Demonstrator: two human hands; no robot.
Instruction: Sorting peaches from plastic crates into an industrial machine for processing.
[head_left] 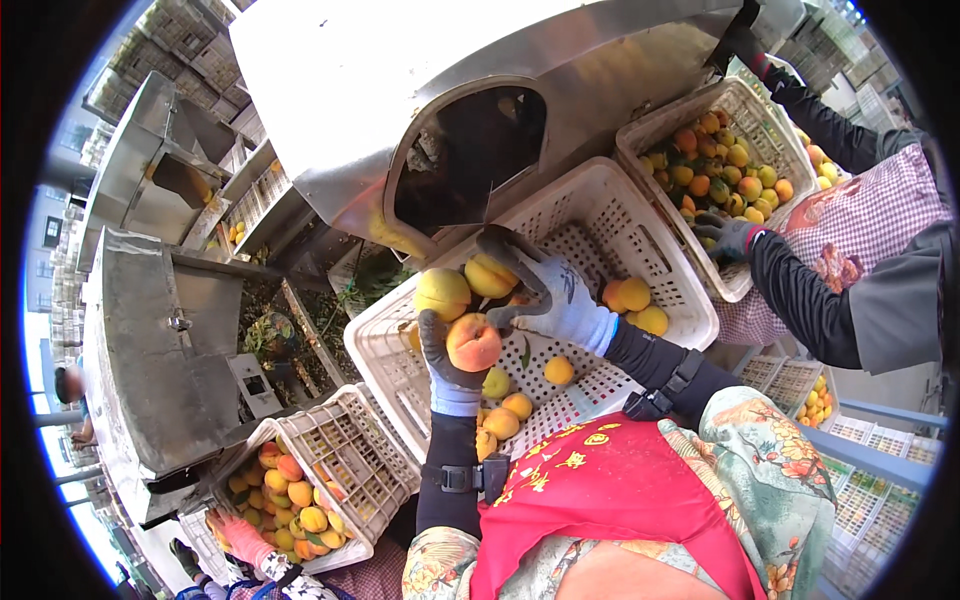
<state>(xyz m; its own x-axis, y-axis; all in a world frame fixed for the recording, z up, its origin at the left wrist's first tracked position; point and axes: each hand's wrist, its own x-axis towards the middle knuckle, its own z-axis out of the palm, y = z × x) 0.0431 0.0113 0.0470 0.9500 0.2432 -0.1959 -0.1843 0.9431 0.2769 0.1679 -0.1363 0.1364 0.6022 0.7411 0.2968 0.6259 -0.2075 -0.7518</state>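
Note:
Both my hands wear grey-blue work gloves with dark palms, above a white perforated plastic crate [690, 335]. My left hand [453, 388] is closed around a red-orange peach [474, 342], with a yellow peach [442, 293] resting just beyond it against the thumb side. The fingers of my right hand [562, 305] curl over another yellow peach [488, 275], touching the first ones. Inside the crate lie several loose peaches [635, 294] on the right, a single peach [558, 370] near the middle and more at the near side. A green leaf [525, 352] shows below my right hand.
A metal machine housing [350, 90] with a dark opening [470, 150] overhangs the crate's far side. At right, a co-worker's gloved hand [728, 235] touches a crate of peaches [735, 290]. Lower left, another person's pink glove [240, 535] reaches into a tilted crate [370, 460].

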